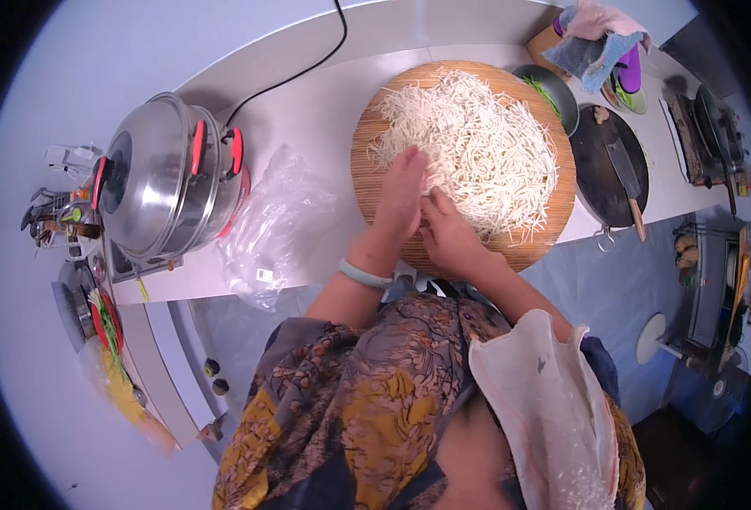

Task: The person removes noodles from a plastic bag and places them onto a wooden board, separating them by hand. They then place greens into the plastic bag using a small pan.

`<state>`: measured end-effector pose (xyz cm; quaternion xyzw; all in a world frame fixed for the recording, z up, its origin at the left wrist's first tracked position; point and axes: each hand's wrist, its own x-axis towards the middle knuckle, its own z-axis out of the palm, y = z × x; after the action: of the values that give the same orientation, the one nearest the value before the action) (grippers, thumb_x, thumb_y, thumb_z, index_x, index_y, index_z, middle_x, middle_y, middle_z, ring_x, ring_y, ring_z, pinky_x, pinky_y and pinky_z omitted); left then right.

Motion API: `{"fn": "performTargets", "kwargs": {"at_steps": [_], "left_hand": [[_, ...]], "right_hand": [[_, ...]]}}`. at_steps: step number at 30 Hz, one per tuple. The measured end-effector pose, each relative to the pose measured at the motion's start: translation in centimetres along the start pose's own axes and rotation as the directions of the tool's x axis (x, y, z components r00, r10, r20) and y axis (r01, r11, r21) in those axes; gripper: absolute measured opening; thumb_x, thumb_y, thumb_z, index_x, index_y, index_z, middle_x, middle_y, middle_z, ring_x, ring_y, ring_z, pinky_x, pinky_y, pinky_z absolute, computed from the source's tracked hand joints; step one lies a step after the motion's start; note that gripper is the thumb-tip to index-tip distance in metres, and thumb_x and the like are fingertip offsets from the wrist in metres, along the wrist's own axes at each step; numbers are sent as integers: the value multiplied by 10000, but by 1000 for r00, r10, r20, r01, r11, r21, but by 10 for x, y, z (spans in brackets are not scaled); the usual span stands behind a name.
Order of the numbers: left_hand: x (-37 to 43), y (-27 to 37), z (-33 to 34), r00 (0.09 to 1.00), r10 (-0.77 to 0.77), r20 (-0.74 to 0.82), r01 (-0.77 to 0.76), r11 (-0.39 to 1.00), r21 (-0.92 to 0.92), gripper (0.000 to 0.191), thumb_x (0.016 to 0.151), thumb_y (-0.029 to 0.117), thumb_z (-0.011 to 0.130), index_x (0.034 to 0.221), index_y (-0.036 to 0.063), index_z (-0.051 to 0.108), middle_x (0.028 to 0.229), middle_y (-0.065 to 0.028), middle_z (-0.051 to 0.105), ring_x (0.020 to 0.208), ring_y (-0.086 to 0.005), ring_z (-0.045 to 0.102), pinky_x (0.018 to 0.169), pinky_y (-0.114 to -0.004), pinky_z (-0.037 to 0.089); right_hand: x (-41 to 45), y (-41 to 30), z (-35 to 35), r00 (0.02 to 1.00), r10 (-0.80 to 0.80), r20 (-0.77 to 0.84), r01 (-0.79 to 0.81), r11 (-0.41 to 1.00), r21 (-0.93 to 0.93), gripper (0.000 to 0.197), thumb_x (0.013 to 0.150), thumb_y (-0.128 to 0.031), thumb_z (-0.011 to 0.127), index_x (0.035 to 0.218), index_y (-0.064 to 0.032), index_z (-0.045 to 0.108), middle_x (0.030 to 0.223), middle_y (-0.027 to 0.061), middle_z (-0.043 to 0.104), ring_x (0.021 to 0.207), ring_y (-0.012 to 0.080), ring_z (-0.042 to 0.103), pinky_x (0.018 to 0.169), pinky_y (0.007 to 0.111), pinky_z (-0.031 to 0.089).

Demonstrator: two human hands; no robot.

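Note:
Pale noodles [490, 153] lie loosely spread over a round woven tray [366, 185] on the counter. My left hand [404, 191], with a pale bangle [364, 274] on its wrist, is at the lower left edge of the noodles. Close beside it, my right hand [449, 233] has its fingers bent near the left palm. Both hands are over the tray, low in the heap; whether noodles are held between them cannot be made out. A white cloth [541, 395] hangs over my right forearm and lap.
Left of the tray lie a clear plastic bag [286, 223] and a steel steamer pot [158, 185] with red handles. On the right, a cleaver [623, 169] rests on a round dark chopping board [589, 153], its handle over the counter edge. A dark bowl [563, 95] with greens stands behind.

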<state>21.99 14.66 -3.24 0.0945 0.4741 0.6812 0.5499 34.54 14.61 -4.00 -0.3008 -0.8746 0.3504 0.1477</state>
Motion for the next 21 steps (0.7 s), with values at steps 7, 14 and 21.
{"fn": "performTargets", "kwargs": {"at_steps": [7, 14, 21], "left_hand": [[-2, -1, 27, 994, 26, 103, -48, 976, 214, 528, 866, 166, 562, 1284, -72, 344, 1220, -147, 451, 1060, -184, 467, 913, -307, 379], [13, -24, -34, 900, 393, 186, -417, 659, 626, 320, 857, 73, 551, 1161, -15, 501, 1081, -87, 543, 937, -146, 530, 806, -271, 445], [33, -10, -54, 781, 603, 163, -436, 340, 833, 312, 860, 113, 541, 1145, -11, 512, 1214, -184, 473, 1081, -277, 492, 900, -340, 410]], "right_hand": [[-10, 10, -16, 985, 65, -162, -46, 991, 123, 465, 782, -12, 510, 1232, 54, 414, 1292, 292, 376, 1128, 429, 455, 932, 412, 409], [-21, 11, -40, 977, 126, -169, -61, 937, 345, 247, 820, -10, 514, 1063, 22, 548, 1092, 172, 544, 920, 313, 577, 781, 337, 471], [-48, 12, -53, 976, 192, -100, -149, 933, 328, 207, 885, -39, 498, 1073, 26, 554, 969, 88, 580, 828, 134, 563, 708, 246, 458]]}}
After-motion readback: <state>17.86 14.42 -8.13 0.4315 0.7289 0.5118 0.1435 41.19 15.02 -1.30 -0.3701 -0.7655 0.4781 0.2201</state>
